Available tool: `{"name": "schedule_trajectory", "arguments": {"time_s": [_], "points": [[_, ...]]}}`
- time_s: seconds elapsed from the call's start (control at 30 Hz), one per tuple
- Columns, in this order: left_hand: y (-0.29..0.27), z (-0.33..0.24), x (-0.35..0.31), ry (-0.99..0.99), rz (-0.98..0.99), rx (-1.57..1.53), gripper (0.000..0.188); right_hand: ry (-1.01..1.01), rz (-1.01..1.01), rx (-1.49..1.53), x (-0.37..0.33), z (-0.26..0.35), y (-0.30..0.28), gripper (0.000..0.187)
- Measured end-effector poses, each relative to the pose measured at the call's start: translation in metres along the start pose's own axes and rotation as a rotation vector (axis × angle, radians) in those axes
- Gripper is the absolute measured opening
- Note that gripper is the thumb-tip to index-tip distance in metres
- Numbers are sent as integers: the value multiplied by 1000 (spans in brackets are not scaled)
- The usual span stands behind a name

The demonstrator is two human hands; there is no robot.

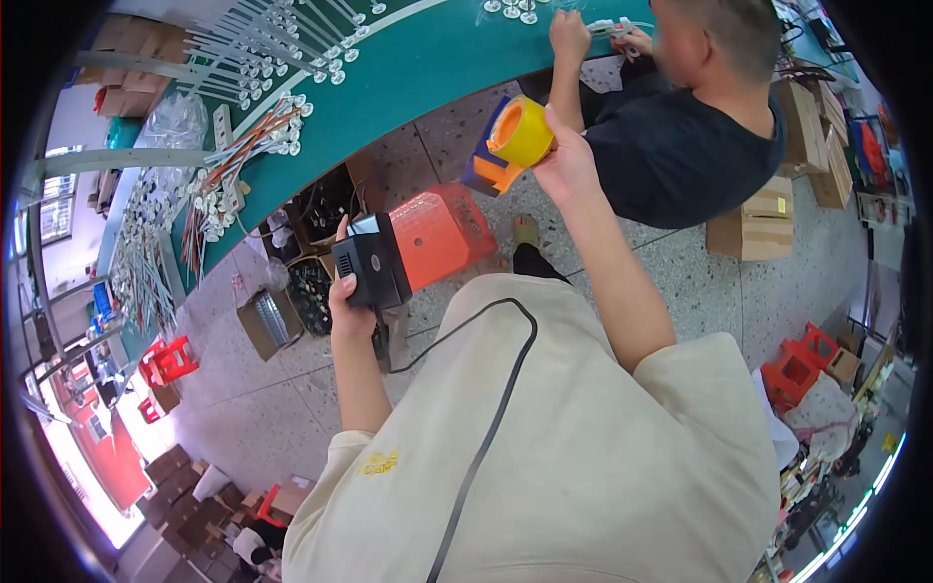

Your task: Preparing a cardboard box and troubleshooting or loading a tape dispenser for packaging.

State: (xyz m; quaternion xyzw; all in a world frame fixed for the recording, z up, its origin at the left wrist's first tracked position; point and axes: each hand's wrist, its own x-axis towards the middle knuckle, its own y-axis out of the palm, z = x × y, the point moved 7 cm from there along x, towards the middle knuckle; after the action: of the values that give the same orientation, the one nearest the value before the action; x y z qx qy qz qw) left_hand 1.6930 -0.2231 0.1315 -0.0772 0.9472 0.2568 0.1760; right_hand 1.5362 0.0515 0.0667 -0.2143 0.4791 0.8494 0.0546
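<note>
In my left hand [352, 309] is a black box-shaped device [381, 267] with vent slots, the fingers closed round its left side. A black cable [501, 408] runs over the front of my pale shirt toward its lower end. Farther forward and to the right, my right hand [567, 163] grips a tape dispenser [483, 167], blue and orange, carrying a roll of yellow tape [530, 133]. Both things are held up in the air, apart from each other. Below and between them stands a red plastic stool [447, 233], partly hidden by the black device.
A green workbench [408, 92] curves across the far side, bearing metal strips with round white ends [292, 44] and bundled wires [228, 175]. A person in a dark shirt [671, 155] sits at the right, handling a white part. Cardboard boxes [758, 223] stand on the floor.
</note>
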Motion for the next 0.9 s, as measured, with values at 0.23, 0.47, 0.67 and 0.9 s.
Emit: {"name": "schedule_trajectory", "arguments": {"time_s": [0.23,0.47,0.67,0.9], "points": [[33,-3,34,33,-104,106,97,114,18,44,30,18,15,32],[57,-3,51,3,-124,10,107,168,204,53,22,40,46,32],[53,-2,57,4,-90,15,106,238,78,119,20,41,52,40],[45,-2,52,27,-134,-33,104,219,116,91,25,38,60,42]]}}
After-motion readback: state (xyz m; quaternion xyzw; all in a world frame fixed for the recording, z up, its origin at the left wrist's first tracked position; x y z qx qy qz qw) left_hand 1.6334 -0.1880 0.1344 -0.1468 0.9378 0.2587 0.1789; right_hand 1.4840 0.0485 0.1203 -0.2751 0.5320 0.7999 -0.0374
